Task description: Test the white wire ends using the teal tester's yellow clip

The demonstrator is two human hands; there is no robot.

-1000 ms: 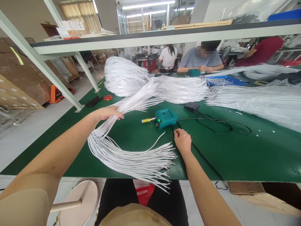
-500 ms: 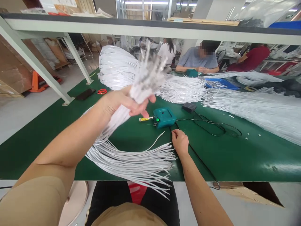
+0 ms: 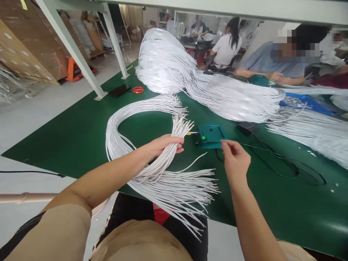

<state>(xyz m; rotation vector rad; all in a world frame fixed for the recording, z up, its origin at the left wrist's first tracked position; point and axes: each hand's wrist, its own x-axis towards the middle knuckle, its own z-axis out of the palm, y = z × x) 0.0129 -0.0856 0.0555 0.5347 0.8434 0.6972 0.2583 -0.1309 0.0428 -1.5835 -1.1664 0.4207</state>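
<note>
My left hand (image 3: 170, 143) is wrapped round a bundle of white cables (image 3: 169, 154), whose ends fan out above the fingers. Below it, more loose white cables (image 3: 174, 185) spread toward the table's front edge. A teal device (image 3: 213, 136) with a green button and a yellow-marked tip stands just right of the bundle. My right hand (image 3: 236, 156) is at the device's lower right corner, its thumb and fingers pinched together; whatever they hold, if anything, is too small to make out.
Large white cable coils (image 3: 165, 61) lie at the back. Red scissors (image 3: 138, 90) and a dark phone-like object (image 3: 119, 90) are back left. A black pedal (image 3: 247, 127) with a cord and a blue tray (image 3: 310, 103) are right. People sit across the table.
The view has shifted. My left hand has lowered the bundle, which was raised and blurred. My right hand has moved up from the black cord to beside the teal device.
</note>
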